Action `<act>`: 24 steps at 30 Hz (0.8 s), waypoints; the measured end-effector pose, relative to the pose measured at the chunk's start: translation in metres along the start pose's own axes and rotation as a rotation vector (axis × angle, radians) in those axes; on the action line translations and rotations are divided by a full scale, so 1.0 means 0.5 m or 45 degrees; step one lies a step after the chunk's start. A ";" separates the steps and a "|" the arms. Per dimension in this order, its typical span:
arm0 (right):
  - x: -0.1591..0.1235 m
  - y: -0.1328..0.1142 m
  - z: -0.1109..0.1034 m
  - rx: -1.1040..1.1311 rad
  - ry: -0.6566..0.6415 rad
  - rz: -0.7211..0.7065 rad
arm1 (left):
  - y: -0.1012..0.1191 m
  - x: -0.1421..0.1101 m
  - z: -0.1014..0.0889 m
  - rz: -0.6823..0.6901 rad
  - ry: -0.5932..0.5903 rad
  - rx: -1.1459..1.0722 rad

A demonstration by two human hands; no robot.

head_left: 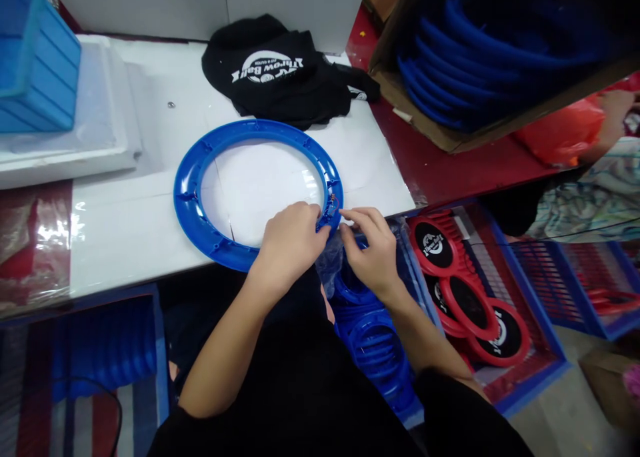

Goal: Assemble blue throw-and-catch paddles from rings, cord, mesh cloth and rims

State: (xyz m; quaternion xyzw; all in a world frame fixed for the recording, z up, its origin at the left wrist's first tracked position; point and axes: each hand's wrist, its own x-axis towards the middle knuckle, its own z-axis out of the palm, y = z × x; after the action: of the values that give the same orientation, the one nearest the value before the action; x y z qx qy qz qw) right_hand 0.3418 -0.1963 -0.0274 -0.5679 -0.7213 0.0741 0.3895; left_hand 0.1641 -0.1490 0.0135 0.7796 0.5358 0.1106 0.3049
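Note:
A blue plastic ring (193, 170) lies on the white work surface with its ribbed, hollow side up. At its right side sits a small electronic part with a thin red wire (332, 207). My left hand (295, 240) is closed over the ring's near right section, thumb on the rim beside that part. Just outside the right rim is my right hand (370, 250), its thumb and index fingertips drawn together by the small part. Whatever lies between those fingertips is too small to make out. Black fabric pieces with white "Throw Ball" print (280, 73) are piled behind the ring.
A cardboard box (450, 140) of blue rings stands at the right back. Below the table edge are crates with blue rings (380, 350) and red-rimmed black discs (470, 303). A light-blue bin (40, 63) rests on white foam at left. Another person's arm (613, 120) shows far right.

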 end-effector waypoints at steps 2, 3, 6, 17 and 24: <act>-0.035 -0.011 0.016 0.038 0.102 0.040 | -0.006 -0.029 -0.009 0.048 0.027 0.036; -0.057 -0.017 0.027 0.084 0.130 0.089 | -0.014 -0.045 -0.016 0.085 0.071 0.043; -0.136 -0.040 0.065 0.369 -0.011 0.434 | -0.058 -0.090 -0.042 0.212 0.321 0.037; -0.178 -0.105 0.143 1.092 -0.189 0.951 | -0.296 -0.101 -0.120 -0.061 0.844 0.197; -0.120 -0.078 0.097 0.937 -0.205 0.954 | -0.291 -0.134 -0.088 -0.107 0.876 -0.038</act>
State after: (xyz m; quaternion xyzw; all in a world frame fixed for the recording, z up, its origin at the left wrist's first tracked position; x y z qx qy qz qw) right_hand 0.2836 -0.2460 -0.0679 -0.6050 -0.4229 0.4996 0.4533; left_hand 0.0033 -0.1587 -0.0277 0.6693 0.6372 0.3620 0.1221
